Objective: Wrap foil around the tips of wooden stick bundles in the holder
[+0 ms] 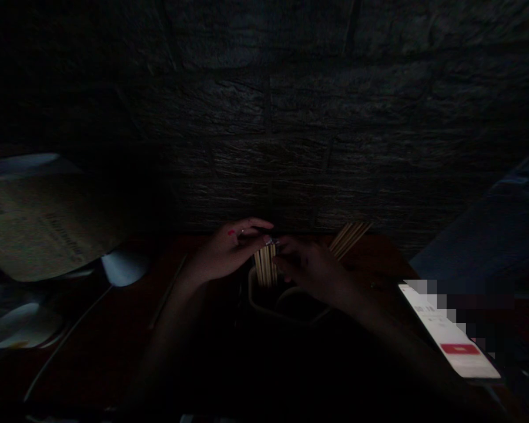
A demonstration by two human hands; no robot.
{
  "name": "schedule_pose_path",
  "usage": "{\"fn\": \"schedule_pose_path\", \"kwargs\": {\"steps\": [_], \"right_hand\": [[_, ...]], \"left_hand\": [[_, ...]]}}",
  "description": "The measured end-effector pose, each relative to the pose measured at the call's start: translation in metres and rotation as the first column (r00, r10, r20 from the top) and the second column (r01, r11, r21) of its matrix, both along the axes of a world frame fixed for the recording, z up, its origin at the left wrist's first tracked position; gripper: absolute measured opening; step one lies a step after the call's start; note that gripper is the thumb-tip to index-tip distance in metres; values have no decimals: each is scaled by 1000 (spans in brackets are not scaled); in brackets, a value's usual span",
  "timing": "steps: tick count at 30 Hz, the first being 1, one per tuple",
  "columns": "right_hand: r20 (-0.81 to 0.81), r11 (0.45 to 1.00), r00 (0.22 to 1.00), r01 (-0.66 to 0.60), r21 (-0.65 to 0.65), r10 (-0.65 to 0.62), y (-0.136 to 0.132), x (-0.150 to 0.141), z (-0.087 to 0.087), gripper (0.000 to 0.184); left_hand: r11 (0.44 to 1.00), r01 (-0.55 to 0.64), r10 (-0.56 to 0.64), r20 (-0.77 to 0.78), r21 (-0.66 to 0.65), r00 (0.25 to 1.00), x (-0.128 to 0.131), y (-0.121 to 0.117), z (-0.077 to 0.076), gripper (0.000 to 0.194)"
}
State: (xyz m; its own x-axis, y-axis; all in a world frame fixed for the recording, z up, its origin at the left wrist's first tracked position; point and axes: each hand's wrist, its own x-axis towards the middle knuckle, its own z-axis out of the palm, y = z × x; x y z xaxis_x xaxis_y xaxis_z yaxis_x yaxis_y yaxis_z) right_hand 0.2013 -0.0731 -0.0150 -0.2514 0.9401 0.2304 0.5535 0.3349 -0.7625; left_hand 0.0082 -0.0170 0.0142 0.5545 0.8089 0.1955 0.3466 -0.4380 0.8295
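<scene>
The scene is very dark. My left hand (229, 249) and my right hand (311, 267) meet at the middle, fingers pinched together over the top of a small bundle of thin pale sticks (265, 265). Something small and shiny (271, 240) sits between the fingertips of both hands. The bundle stands upright in a dark container with a pale rim (252, 294) just below the hands. A second bunch of the same sticks (350, 238) lies slanted behind my right hand.
A dark rough wall (291, 117) rises just behind the hands. A printed sheet (39, 217) and a pale rounded object (123, 267) lie at the left. A lit phone screen (449, 332) rests at the right, and a thin cord (66, 341) runs across the left.
</scene>
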Motion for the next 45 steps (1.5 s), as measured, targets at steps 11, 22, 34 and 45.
{"fn": "schedule_pose_path", "kwargs": {"steps": [11, 22, 34, 45], "right_hand": [[-73, 999, 997, -19, -44, 16, 0, 1, -4, 18], [-57, 998, 998, -25, -54, 22, 2, -1, -2, 16], [-48, 994, 999, -29, -105, 24, 1, -3, -1, 17], [-99, 993, 994, -51, -104, 41, 3, -3, -3, 18]], "left_hand": [[989, 67, -71, -30, -129, 997, -7, 2, 1, 38], [995, 67, -69, -12, -73, 998, -5, 5, -5, 31], [975, 192, -201, -76, -110, 977, -10, 8, -11, 30], [974, 150, -170, -111, -170, 979, -11, 7, -8, 33]]}}
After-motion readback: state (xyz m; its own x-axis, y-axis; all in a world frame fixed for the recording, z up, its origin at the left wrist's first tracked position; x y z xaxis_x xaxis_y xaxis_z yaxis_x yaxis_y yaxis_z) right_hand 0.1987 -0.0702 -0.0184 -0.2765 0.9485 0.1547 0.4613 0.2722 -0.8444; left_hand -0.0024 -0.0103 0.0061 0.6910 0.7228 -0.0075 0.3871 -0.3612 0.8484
